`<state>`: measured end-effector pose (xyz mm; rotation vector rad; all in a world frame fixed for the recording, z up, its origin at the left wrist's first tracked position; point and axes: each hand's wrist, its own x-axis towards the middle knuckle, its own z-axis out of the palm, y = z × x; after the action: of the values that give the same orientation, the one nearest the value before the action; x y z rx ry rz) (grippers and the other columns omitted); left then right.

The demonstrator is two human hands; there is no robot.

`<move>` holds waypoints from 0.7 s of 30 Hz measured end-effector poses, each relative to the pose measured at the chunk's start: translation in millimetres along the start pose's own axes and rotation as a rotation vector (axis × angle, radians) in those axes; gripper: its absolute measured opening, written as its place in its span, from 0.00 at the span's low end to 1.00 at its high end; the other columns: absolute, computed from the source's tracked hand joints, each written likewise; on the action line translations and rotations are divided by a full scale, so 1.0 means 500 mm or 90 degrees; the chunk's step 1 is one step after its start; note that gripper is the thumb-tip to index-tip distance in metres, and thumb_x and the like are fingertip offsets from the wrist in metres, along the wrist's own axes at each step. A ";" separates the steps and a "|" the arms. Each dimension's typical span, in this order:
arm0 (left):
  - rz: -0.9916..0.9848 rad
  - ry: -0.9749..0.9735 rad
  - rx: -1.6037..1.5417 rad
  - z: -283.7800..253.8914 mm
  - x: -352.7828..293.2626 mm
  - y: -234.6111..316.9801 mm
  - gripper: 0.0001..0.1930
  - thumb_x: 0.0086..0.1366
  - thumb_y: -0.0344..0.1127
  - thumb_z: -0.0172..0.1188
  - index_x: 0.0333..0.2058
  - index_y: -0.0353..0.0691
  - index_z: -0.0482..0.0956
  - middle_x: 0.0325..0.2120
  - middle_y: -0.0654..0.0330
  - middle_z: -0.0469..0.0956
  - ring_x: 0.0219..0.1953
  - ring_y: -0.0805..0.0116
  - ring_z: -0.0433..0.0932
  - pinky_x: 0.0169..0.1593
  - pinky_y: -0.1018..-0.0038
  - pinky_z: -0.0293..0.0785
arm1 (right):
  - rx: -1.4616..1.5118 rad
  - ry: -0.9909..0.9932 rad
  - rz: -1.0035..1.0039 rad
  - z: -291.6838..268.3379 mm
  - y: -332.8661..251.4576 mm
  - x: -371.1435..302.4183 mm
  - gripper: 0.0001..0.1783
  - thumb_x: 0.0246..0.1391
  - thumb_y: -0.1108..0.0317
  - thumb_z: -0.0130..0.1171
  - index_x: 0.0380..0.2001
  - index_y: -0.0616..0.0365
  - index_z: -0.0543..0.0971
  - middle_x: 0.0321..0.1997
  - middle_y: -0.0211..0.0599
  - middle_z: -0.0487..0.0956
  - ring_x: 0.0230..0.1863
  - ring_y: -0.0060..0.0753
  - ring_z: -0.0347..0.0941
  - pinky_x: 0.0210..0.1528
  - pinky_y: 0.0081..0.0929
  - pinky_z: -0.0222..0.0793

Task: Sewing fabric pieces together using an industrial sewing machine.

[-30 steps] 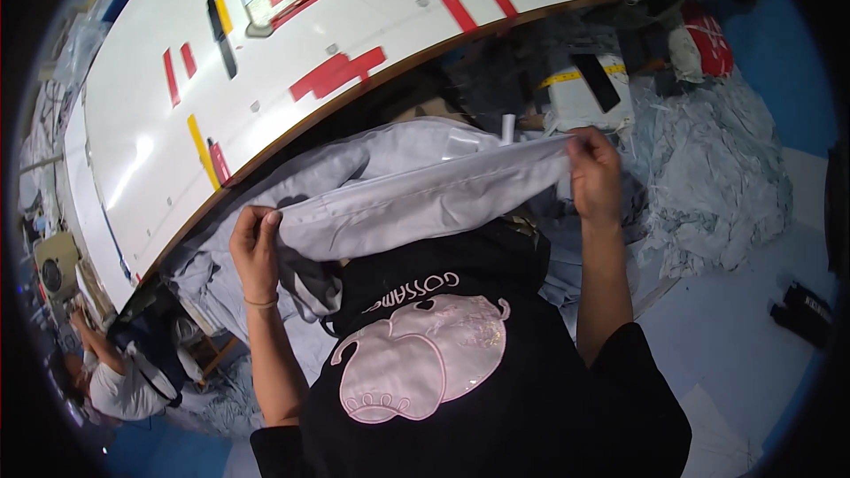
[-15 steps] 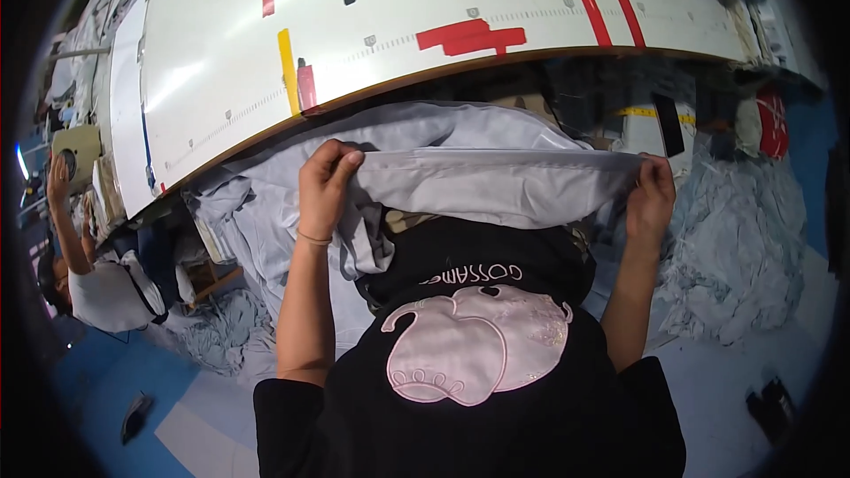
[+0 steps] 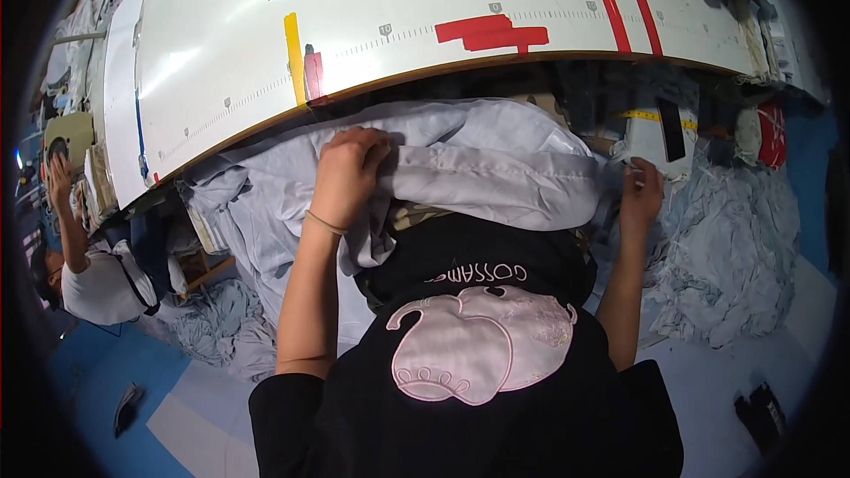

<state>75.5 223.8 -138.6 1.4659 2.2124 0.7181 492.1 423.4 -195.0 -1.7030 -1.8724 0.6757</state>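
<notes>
A light grey cloth lies across my lap, with a straight folded band along its upper side. My left hand is closed on the left end of that band, its fingers curled over the cloth. Off the cloth's right end, my right hand hovers with bent fingers apart and nothing visible in them. More of the same grey cloth hangs down on the left and bunches up beneath the table edge.
A long white table with ruler marks and red and yellow tape runs just ahead. Heaps of grey cloth lie on the floor at right and left. A phone rests at the right. A co-worker is at the far left.
My right hand has let go of the band's right end, which has dropped back from it. My left hand has shifted right and turned over along the band.
</notes>
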 end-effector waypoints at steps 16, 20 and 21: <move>-0.066 -0.117 -0.248 0.045 0.002 0.068 0.14 0.59 0.33 0.74 0.41 0.34 0.84 0.38 0.51 0.82 0.40 0.50 0.80 0.48 0.62 0.76 | 0.180 -0.435 -0.455 0.169 -0.387 -0.047 0.08 0.54 0.76 0.67 0.39 0.60 0.83 0.41 0.41 0.80 0.48 0.50 0.75 0.52 0.42 0.72; -0.089 -0.116 -0.329 0.045 -0.001 0.071 0.12 0.60 0.31 0.73 0.41 0.33 0.83 0.36 0.53 0.81 0.36 0.58 0.78 0.44 0.67 0.74 | 0.196 -0.424 -0.445 0.169 -0.387 -0.053 0.07 0.53 0.76 0.68 0.36 0.61 0.81 0.40 0.40 0.79 0.47 0.50 0.75 0.51 0.42 0.71; -0.093 -0.119 -0.344 0.046 -0.001 0.071 0.12 0.61 0.30 0.72 0.40 0.33 0.83 0.35 0.54 0.80 0.36 0.60 0.78 0.44 0.68 0.74 | 0.198 -0.421 -0.440 0.168 -0.386 -0.055 0.07 0.52 0.76 0.68 0.35 0.61 0.81 0.40 0.40 0.78 0.46 0.50 0.75 0.51 0.42 0.71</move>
<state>114.4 239.4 -135.1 1.0414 1.7743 0.9872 295.5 377.6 -129.4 -0.5766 -2.4184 1.2272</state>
